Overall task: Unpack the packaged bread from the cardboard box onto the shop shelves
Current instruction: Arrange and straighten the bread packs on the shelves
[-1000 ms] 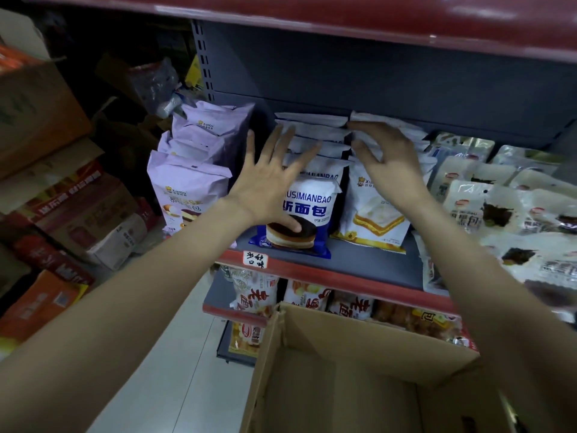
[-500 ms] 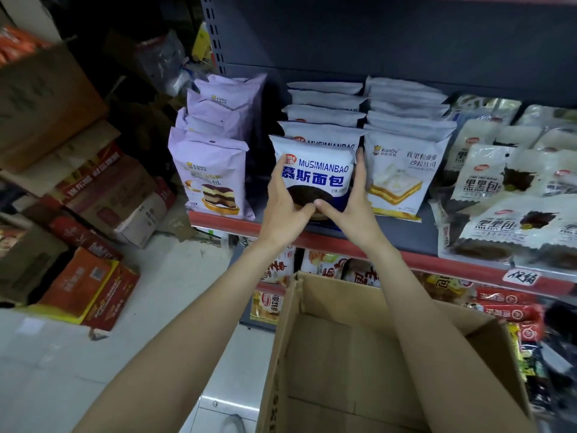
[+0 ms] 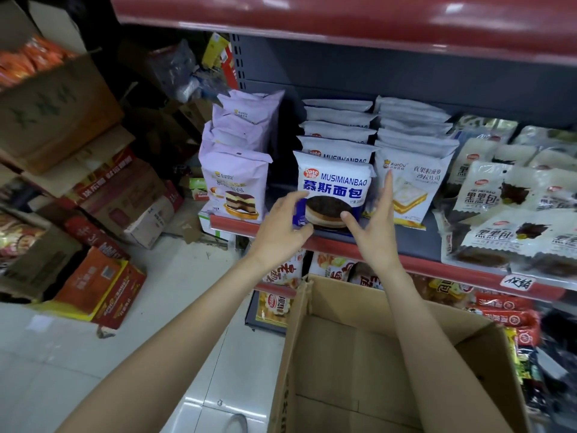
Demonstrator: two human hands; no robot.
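The front blue-and-white mousse bread pack (image 3: pixel 335 185) stands upright at the shelf's red front edge (image 3: pixel 421 265), heading a row of like packs. My left hand (image 3: pixel 281 225) pinches its lower left corner between thumb and curled fingers. My right hand (image 3: pixel 374 228) is at its right side with fingers straight up and the thumb touching the lower right of the pack. The brown cardboard box (image 3: pixel 340 296) sits open below my forearms, and its visible inside shows no packs.
Purple cake-bread packs (image 3: pixel 237 182) stand left of the row, white sandwich-bread packs (image 3: pixel 412 182) right of it, then dark-filled bread packs (image 3: pixel 512 195). Snack packs (image 3: pixel 505 310) fill the lower shelves. Stacked cartons (image 3: pixel 103 285) crowd the white tiled floor at left. A red shelf (image 3: pixel 343 17) overhangs.
A second ago both hands pressed flat against the rows. They then came round the front mousse pack. Now the left hand sits at its lower corner and the right fingers have opened off its side.
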